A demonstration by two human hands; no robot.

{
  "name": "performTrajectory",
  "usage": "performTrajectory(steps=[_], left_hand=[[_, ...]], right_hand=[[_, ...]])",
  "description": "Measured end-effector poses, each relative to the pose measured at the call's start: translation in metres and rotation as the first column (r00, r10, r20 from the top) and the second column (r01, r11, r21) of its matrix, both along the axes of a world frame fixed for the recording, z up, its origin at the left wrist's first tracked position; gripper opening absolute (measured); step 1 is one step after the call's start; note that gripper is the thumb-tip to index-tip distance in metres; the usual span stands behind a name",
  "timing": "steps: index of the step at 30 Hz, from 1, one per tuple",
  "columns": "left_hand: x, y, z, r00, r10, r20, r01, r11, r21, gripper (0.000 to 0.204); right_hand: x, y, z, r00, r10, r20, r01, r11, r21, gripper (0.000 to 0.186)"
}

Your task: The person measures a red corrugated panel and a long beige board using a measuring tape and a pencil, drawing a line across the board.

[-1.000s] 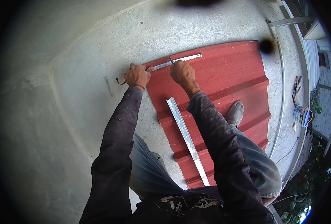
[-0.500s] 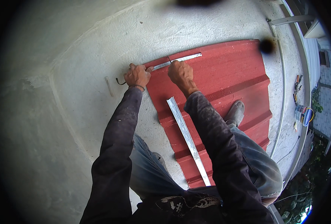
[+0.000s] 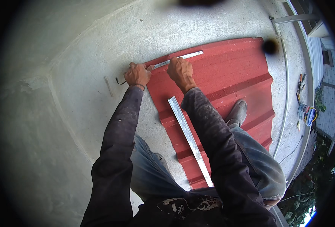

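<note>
I see the narrow metal strip [image 3: 192,55] along the far edge of the red roofing sheet [image 3: 220,73], long axis running left-right. My left hand [image 3: 137,73] is at its left end, grip unclear; my right hand [image 3: 180,71] covers its middle, fingers curled tight, contents hidden.

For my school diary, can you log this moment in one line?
Left hand: at left of silver strip | Right hand: curled at strip | Things: red ribbed sheet, metal channel on it | Rest: bucket
</note>
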State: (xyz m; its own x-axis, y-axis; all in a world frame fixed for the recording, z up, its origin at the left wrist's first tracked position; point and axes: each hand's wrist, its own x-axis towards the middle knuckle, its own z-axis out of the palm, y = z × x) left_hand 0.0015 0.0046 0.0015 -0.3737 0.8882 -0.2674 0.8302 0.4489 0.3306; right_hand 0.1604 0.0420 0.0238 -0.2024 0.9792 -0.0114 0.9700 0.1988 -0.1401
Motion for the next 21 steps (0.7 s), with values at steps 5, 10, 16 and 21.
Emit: performTrajectory(steps=[5,10,16,21], left_hand=[[0.000,-0.001,-0.003,1.000,0.001,0.007,-0.001,1.000,0.010,0.041],[-0.006,-0.008,0.001,0.997,-0.077,-0.021,0.077,0.997,-0.009,0.042],[-0.030,-0.009,0.017,0.960,-0.274,0.058,0.280,0.942,-0.184,0.047],[-0.045,-0.004,0.027,0.939,-0.253,0.235,0.307,0.924,-0.230,0.049]], right_hand=[[-0.008,-0.001,0.034,0.998,0.009,0.058,0.002,0.982,-0.187,0.017],[0.026,-0.028,0.062,0.980,-0.196,-0.023,0.192,0.973,-0.124,0.019],[0.097,0.027,0.171,0.969,-0.201,-0.146,0.190,0.978,-0.086,0.029],[0.188,0.013,0.263,0.986,-0.003,0.164,-0.008,0.998,0.063,0.028]])
